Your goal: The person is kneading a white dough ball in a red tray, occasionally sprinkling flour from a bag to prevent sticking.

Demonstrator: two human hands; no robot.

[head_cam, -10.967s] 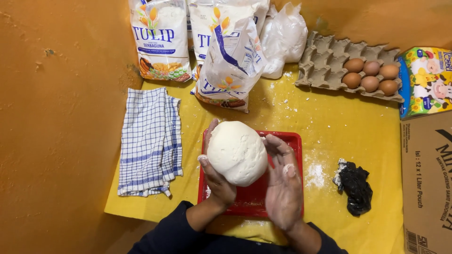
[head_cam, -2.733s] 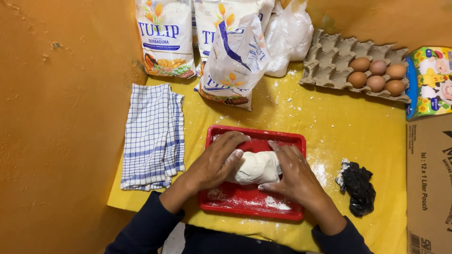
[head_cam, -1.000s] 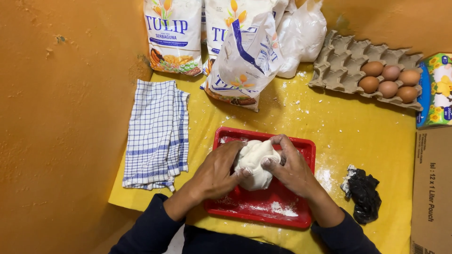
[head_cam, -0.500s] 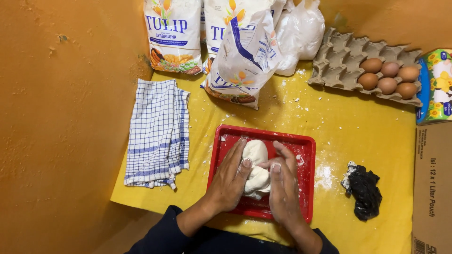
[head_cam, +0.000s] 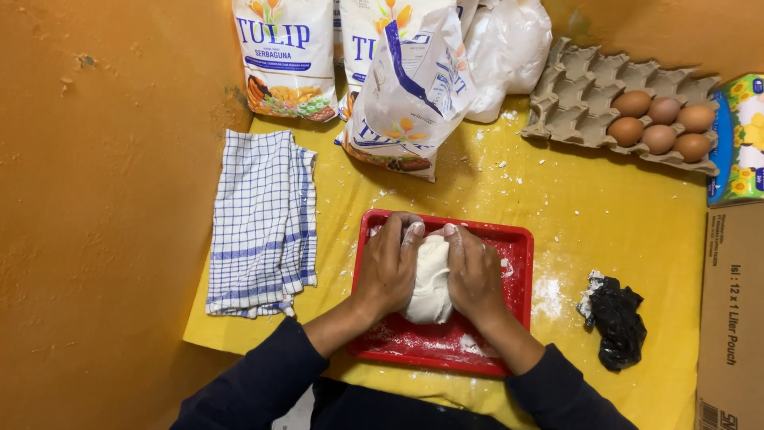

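Note:
A lump of white dough [head_cam: 430, 280] lies in a red rectangular tray [head_cam: 517, 255] dusted with flour. My left hand [head_cam: 390, 267] presses on the dough's left side, fingers pointing away from me. My right hand [head_cam: 472, 271] covers its right side the same way. Both hands wrap the dough between them, so only a narrow strip of it shows. Dark sleeves cover both forearms.
A blue-checked cloth [head_cam: 261, 221] lies left of the tray on the yellow sheet [head_cam: 557, 199]. Flour bags [head_cam: 410, 87] and a clear bag of white powder [head_cam: 509, 48] stand behind. An egg carton [head_cam: 589, 103] holds several eggs; a crumpled black bag [head_cam: 617, 318] and cardboard box [head_cam: 732, 310] sit right.
My hands have slid forward over the dough and now grip it from both sides, fingertips at the tray's far edge. Earlier the dough was held up above the tray.

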